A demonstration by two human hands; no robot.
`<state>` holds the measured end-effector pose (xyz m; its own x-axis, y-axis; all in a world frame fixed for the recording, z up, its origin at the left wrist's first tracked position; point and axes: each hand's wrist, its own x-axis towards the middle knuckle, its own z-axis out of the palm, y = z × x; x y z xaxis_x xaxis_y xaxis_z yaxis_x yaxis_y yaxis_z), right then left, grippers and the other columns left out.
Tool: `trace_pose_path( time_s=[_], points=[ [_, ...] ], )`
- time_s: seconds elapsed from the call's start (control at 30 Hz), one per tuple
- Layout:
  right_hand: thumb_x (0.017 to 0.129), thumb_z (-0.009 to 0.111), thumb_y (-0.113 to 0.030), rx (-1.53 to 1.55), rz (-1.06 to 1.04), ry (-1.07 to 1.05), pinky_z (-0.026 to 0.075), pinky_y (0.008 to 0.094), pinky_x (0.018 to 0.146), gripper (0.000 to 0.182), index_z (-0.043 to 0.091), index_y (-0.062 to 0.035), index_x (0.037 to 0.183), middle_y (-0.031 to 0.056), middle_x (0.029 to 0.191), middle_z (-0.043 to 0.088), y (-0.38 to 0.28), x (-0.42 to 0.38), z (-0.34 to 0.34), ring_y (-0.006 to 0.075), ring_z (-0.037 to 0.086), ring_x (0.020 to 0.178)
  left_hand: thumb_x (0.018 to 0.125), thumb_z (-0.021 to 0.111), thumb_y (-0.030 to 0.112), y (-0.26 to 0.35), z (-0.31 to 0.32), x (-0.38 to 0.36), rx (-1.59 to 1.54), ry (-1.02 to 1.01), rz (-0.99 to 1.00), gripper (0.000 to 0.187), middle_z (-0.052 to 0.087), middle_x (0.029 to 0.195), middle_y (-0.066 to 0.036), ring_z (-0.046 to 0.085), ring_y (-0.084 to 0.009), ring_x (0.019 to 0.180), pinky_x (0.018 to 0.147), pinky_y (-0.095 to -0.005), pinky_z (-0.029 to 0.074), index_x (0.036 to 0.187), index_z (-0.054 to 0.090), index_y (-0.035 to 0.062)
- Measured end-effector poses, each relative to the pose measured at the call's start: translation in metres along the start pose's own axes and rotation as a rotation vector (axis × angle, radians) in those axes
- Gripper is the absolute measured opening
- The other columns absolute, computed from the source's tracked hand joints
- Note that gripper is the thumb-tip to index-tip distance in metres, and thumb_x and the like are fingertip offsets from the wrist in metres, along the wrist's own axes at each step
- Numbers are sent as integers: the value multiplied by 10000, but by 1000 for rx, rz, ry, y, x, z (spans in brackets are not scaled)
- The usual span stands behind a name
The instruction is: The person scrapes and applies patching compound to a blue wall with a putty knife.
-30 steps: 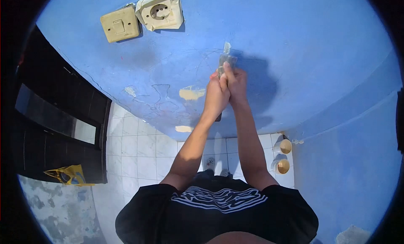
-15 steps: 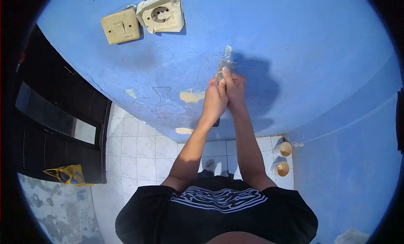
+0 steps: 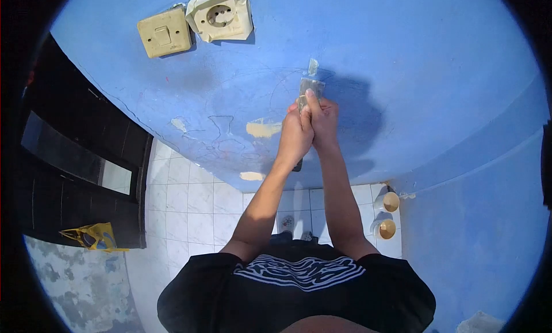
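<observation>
Both of my hands are closed round one scraper (image 3: 311, 88), whose flat grey blade points up at the blue wall (image 3: 402, 57). My left hand (image 3: 296, 132) wraps it from the left, and my right hand (image 3: 325, 121) from the right, a thumb lying on the blade. The dark handle end (image 3: 298, 166) shows below my hands. Just above the blade edge is a small pale scraped patch (image 3: 313, 66). Left of my hands, the wall bears a cream patch (image 3: 263, 128) and, lower down, a smaller cream patch (image 3: 252, 176).
A light switch (image 3: 164, 33) and a socket (image 3: 220, 16) are at the upper left of the wall. Two tubs (image 3: 390, 202) stand on the tiled floor (image 3: 199, 198) in the right corner. A yellow bag (image 3: 98, 237) lies by the dark door (image 3: 69, 143).
The scraper and both hands have shifted very slightly to the right, and more of the blade's face shows. The view has tilted a little.
</observation>
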<state>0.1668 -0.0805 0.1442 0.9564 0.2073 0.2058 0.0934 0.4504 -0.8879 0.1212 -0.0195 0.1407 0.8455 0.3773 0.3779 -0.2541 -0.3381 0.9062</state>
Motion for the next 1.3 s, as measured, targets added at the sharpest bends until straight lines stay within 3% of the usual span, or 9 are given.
trace_pose_path(
  time_s=[0.4,0.63,0.7,0.9,1.0,1.03,1.1,1.23,1.3],
  points=[
    [962,618,-270,-58,-3,-30,427,260,502,379,687,2,706,52,643,651,0,2,-8,83,549,550,1017,384,165,14,-7,-1,7,-78,-201,355,654,835,-293,656,-452,799,723,-487,499,935,614,-92],
    [965,617,-312,8,-2,16,438,275,504,413,672,-14,684,44,619,626,12,6,-1,106,532,523,1014,383,172,10,-5,-2,63,-35,-63,337,662,838,-276,661,-443,799,713,-481,503,977,618,-66],
    [958,634,-296,-77,-85,26,406,284,489,400,647,-13,676,18,612,596,-29,30,0,87,498,523,1033,367,157,40,-6,20,3,-38,91,309,637,765,-170,630,-261,699,647,-391,500,1051,585,-61],
    [947,658,-278,-56,-57,83,379,280,478,380,636,-12,677,-7,606,574,-6,15,-7,68,481,529,1033,379,153,-3,8,14,51,78,302,272,593,689,-118,587,-208,588,532,-359,464,1024,570,-40],
    [950,651,-272,-3,3,66,397,261,487,359,676,-5,713,11,626,616,-3,4,-10,74,526,538,1041,378,165,3,4,-1,-24,-71,-22,285,553,677,-76,520,-146,494,436,-322,412,981,572,-34],
    [951,648,-273,-12,0,40,402,259,488,356,686,-4,720,16,631,626,-7,3,-10,75,537,539,1041,378,165,7,4,-3,-21,-75,-20,285,553,677,-76,520,-146,494,436,-322,412,981,572,-34],
    [952,644,-274,-27,-7,16,407,256,489,355,695,-3,728,20,635,635,-9,5,-13,76,547,540,1018,371,138,18,6,-4,-91,-68,-156,313,638,932,-276,645,-405,857,780,-456,491,1039,594,-80],
    [953,637,-275,-65,6,-4,397,260,474,381,681,-6,686,13,598,615,13,12,-21,69,528,521,1021,373,139,-2,11,-3,-48,-54,-75,323,642,878,-258,651,-379,811,750,-445,499,1004,600,-91],
    [954,634,-273,-82,16,-18,391,263,468,395,669,-7,664,12,585,607,19,11,-23,64,519,516,1054,368,194,-21,12,-5,-43,-21,-30,330,519,631,-35,473,-104,418,355,-285,368,947,565,-49]
  ],
)
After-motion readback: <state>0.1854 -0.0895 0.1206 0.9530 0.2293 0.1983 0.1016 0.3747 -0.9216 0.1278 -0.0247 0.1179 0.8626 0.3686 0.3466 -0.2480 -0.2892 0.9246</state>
